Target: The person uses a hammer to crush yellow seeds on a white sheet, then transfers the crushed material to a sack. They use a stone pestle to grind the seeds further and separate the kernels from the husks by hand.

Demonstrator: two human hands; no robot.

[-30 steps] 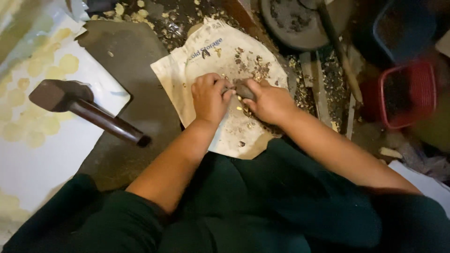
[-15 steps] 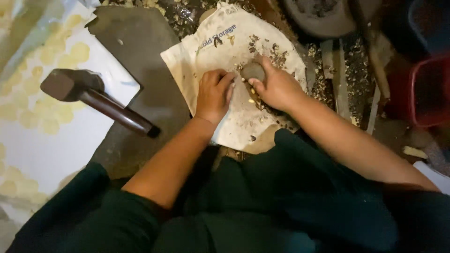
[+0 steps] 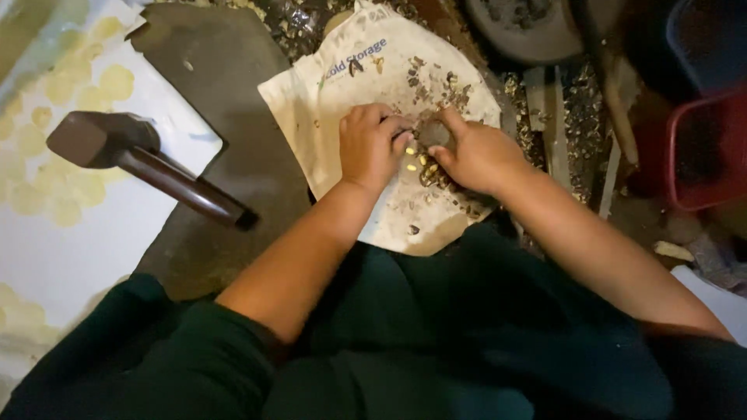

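Seen from above, your two hands meet over a cream cloth sack [image 3: 327, 117] spread on the floor, w/ broken shell bits [image 3: 436, 85] strewn across its upper half. Your left hand [image 3: 371, 146] lies knuckles-up on the cloth, fingers curled in, tips pressed against a small dark round stone [image 3: 433, 134]. Your right hand [image 3: 478, 155] comes in from the other side, thumb and forefinger pinched on that same stone, the rest of the fingers bent loosely beneath it. Both hands are partly closed on the stone; it sits between them, near the centre of the sack. Just below it, a few pale yellow kernels [image 3: 414, 158] lie on the cloth betw. your hands.

To your left, well apart from the hands, a hammer [image 3: 136, 159] w/ a dark head and brown handle rests across a grey stone slab [image 3: 226, 101] and a white sheet w/ yellow blots [image 3: 70, 225]. At upper right a round dark dish [image 3: 521, 27] sits among more shell litter; a red plastic basket [image 3: 704, 148] stands at the right edge. Your dark green clothing [image 3: 420, 342] fills the foreground.
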